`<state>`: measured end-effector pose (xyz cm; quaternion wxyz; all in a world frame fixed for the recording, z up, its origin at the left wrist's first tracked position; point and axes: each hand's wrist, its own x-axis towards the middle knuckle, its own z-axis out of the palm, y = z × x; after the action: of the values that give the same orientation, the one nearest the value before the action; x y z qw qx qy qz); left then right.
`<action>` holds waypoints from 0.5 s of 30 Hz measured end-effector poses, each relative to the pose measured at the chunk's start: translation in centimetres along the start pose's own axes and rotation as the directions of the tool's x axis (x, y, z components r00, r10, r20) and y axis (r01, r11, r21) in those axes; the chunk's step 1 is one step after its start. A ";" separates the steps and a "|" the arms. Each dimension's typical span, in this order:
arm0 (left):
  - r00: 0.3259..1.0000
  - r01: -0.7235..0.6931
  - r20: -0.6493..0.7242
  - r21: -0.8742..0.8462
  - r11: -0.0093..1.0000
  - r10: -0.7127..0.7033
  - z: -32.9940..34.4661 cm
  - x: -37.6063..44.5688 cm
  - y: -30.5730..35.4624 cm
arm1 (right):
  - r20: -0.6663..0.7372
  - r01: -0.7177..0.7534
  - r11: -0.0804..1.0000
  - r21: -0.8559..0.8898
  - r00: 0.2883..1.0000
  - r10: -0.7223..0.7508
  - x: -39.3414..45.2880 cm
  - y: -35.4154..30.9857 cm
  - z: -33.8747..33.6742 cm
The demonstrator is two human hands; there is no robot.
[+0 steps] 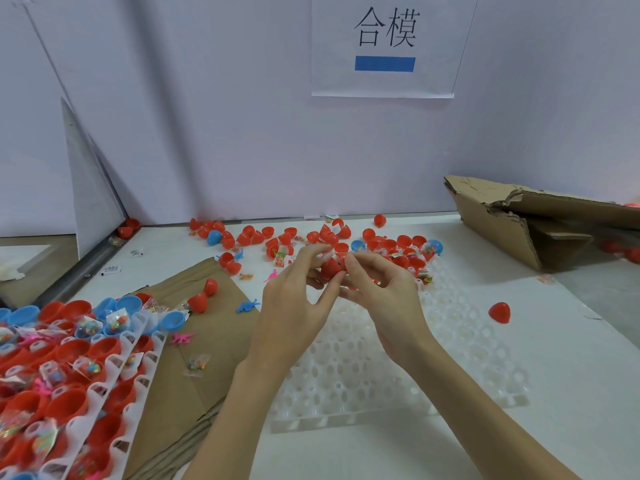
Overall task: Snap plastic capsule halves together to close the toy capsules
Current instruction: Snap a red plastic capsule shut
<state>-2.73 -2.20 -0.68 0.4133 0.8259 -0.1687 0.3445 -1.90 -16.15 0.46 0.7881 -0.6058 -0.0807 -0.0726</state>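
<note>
Both my hands meet on one red capsule (331,268): left hand (294,303) and right hand (384,292) pinch it between curled fingertips, above the far edge of the white tray (381,386). Loose red halves (398,242) lie scattered just beyond; a filled tray (145,341) sits near left.

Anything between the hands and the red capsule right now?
Nothing visible. The left hand and right hand both pinch the red capsule directly, above the white tray.
</note>
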 end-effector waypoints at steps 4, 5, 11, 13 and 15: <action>1.000 0.011 -0.011 -0.066 0.998 -0.011 -0.1 0.1 0.2 | 0.005 0.022 1.000 0.000 1.000 -0.022 -0.1 0.0 0.0; 1.000 0.028 -0.006 -0.092 0.995 -0.029 -0.2 0.2 0.3 | 0.008 0.028 1.000 -0.008 1.000 -0.028 -0.1 0.0 0.0; 0.984 0.178 0.032 -0.269 0.947 -0.176 -0.3 0.4 0.3 | 0.013 0.059 0.996 -0.063 0.998 -0.059 -0.1 0.2 0.2; 0.986 0.167 0.037 -0.267 0.949 -0.164 -0.3 0.4 0.3 | 0.013 0.062 0.996 -0.063 0.998 -0.061 -0.2 0.2 0.2; 0.987 0.159 0.027 -0.265 0.951 -0.157 -0.2 0.3 0.3 | 0.013 0.061 0.996 -0.062 0.998 -0.061 -0.1 0.2 0.1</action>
<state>-2.80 -2.22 -0.26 0.5461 0.7747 -0.1480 0.2824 -1.99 -15.95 0.28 0.7659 -0.6277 -0.1013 -0.0957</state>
